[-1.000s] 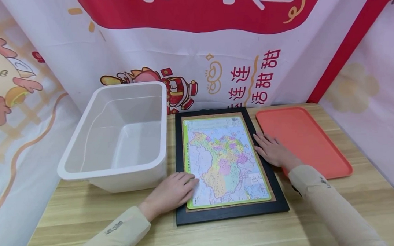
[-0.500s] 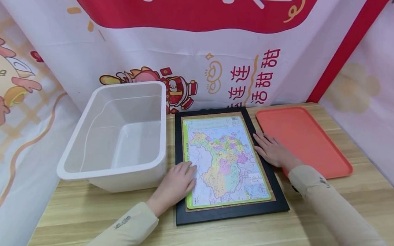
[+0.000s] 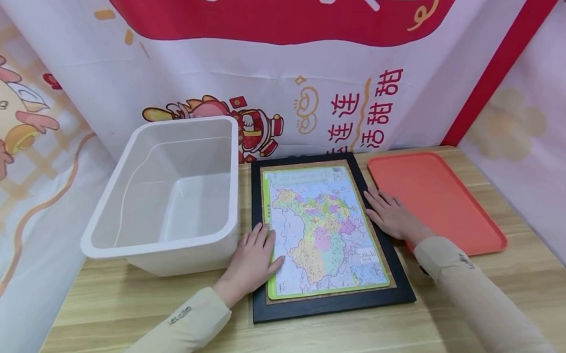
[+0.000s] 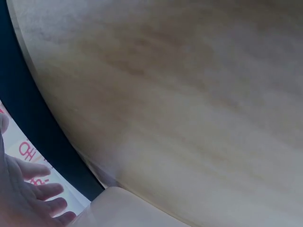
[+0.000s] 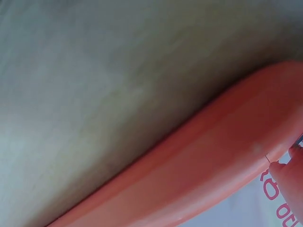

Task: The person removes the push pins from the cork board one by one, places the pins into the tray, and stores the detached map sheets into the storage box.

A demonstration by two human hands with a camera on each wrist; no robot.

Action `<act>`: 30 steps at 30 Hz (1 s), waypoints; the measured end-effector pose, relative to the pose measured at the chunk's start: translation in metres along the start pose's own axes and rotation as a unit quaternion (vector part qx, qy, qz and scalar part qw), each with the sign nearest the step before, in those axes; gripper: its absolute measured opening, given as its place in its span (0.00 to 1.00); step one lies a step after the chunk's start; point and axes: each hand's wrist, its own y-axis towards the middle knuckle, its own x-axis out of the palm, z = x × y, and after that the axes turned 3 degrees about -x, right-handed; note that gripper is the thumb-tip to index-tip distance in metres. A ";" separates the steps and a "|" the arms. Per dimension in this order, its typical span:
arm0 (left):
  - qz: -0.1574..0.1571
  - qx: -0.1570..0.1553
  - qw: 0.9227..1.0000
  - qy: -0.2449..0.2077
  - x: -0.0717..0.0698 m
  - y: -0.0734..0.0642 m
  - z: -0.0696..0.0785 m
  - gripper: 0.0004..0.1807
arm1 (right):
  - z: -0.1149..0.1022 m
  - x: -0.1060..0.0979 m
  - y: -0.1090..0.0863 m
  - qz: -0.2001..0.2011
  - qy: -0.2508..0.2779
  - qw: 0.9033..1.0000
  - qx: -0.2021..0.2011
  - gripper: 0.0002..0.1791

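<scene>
A colourful printed map sheet (image 3: 323, 232) with a green edge lies sideways on a black-framed board (image 3: 336, 305); a strip of brown backing shows around it. My left hand (image 3: 251, 259) rests at the board's left side, fingers stretched forward along the frame and thumb over the map's edge. Across from it, my right hand (image 3: 391, 216) lies on the right side of the frame, fingers extended towards the map. In the left wrist view, spread fingers (image 4: 47, 191) show beside the dark frame (image 4: 42, 113). Only part of the right hand (image 5: 289, 182) shows in the right wrist view.
A deep white plastic tub (image 3: 228, 237) stands left of the board, close to my left hand. The flat coral-red tray (image 3: 436, 201) lies to the right, under or beside my right wrist. A printed cloth (image 3: 278, 66) hangs behind the wooden table (image 3: 337, 342).
My left hand has slid forward along the board's left side, and its fingers now point further away from me. The right hand, map and board have stayed in place.
</scene>
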 end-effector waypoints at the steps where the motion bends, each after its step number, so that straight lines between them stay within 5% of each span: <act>1: 0.000 0.000 1.000 0.002 0.000 0.000 0.000 0.36 | 0.000 0.000 0.000 0.000 -0.001 1.000 -0.001 0.38; 30: -0.032 -0.018 0.999 -0.035 0.000 0.009 0.010 0.35 | 0.001 0.000 -0.001 -0.003 0.009 1.000 -0.004 0.38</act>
